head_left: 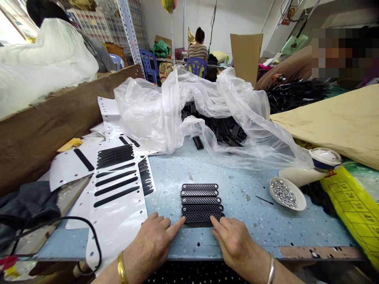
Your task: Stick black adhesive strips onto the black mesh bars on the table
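Observation:
Several black textured strips lie stacked in a row on the blue speckled table, with small silver rivets at the ends of most. My left hand touches the left end of the nearest strip with its outstretched index finger. On that strip's right end rests the index fingertip of my right hand, its thumb apart below. Neither hand grips anything. To the right, a white bowl holds many small silver rivets, and a thin black stick lies beside it.
White sheets with black adhesive strips cover the left side. Clear plastic sheeting lies over a heap of black parts at the back. A black cable loops at front left. Other people sit beyond the table.

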{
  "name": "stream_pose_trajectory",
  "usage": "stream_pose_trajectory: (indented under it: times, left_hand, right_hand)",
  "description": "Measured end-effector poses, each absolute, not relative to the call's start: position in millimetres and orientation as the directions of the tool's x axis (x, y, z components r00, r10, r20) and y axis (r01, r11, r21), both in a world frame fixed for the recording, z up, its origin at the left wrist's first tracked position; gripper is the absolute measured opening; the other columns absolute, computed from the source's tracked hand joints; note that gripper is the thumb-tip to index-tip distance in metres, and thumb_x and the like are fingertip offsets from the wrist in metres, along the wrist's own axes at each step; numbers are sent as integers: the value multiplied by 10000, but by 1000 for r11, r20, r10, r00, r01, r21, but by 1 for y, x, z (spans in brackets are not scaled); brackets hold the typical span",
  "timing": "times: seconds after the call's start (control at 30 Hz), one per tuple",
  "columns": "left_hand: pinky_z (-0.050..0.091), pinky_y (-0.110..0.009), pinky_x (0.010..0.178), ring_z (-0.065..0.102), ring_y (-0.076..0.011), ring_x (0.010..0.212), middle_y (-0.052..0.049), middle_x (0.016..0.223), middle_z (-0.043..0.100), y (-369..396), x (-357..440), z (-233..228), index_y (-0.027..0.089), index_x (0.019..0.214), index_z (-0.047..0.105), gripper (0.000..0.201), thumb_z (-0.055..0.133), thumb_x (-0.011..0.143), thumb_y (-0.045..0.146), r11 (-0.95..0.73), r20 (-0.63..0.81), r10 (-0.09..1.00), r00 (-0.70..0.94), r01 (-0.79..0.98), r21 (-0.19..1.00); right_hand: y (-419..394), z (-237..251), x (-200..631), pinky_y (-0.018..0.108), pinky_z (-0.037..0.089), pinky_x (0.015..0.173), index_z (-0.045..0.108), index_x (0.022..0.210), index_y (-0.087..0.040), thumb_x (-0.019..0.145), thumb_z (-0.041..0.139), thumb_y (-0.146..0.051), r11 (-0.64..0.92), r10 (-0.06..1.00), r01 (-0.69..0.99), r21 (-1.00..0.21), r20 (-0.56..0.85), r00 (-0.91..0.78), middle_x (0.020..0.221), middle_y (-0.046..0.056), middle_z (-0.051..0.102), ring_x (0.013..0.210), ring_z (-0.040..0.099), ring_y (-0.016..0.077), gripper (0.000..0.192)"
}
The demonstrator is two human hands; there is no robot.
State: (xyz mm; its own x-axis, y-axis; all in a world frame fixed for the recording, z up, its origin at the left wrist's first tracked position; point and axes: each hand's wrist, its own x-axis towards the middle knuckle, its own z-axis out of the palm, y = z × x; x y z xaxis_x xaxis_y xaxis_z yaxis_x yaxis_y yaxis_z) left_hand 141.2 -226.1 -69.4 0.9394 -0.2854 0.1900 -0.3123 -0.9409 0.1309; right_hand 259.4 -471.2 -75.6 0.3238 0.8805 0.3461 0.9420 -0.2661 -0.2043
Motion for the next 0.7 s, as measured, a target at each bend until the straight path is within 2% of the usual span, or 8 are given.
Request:
stream_pose_trajectory:
  times: [0.1,0.23,0.33,0.47,0.57,0.63,0.7]
  left_hand:
    - [432,-360,603,559,-197,574,-40,722,615,-229,141,-71,117,1348,377,681,395,684,-28,-944,108,-314,943,-323,73]
    - [479,-385,609,585,-208,589,-65,758,646,-243,134,-79,48,1405,257,801,441,626,10,-951,36,-301,953,-303,64]
    - [478,-371,549,568,-213,559,-73,721,633,-255,129,-86,1,1438,164,837,454,653,28,-965,89,-253,964,-257,48]
    - [457,-355,478,550,-214,514,-72,690,626,-269,131,-90,-16,1461,89,718,387,811,51,-981,234,-182,955,-191,19]
    - [453,-361,458,547,-221,492,-72,655,618,-278,133,-93,-52,1464,20,699,338,850,57,-988,296,-149,944,-154,-8]
    - [450,-363,451,556,-226,493,-75,649,620,-280,132,-96,-66,1457,48,669,326,860,56,-990,314,-136,940,-142,-2]
    - [451,-354,452,570,-220,500,-70,652,624,-279,130,-97,-53,1440,151,602,330,877,64,-989,316,-114,942,-137,53]
  right_hand:
    - [-470,-75,259,328,450,522,564,1187,49,878,393,-13,-260,883,947,-188,349,312,728,112,576,640,544,199,359]
    - [-468,-74,259,333,457,531,575,1174,51,873,391,-13,-265,886,950,-167,347,308,723,117,579,643,543,201,359]
    - [-467,-74,259,343,460,532,577,1171,61,858,400,3,-266,884,949,-169,350,310,721,118,576,645,546,209,364]
    - [-468,-75,258,341,461,533,588,1152,57,871,400,-17,-266,887,948,-175,339,312,740,127,587,642,542,205,346]
    - [-468,-75,258,337,456,545,581,1166,48,874,401,-16,-270,887,947,-174,339,315,741,123,589,651,545,207,349]
    - [-466,-75,258,335,444,548,567,1189,46,874,404,-11,-270,883,945,-185,345,319,739,117,587,653,543,208,359]
    - [-465,-72,258,324,424,544,605,1127,15,885,405,-20,-263,866,935,-239,369,338,733,105,580,643,532,198,316]
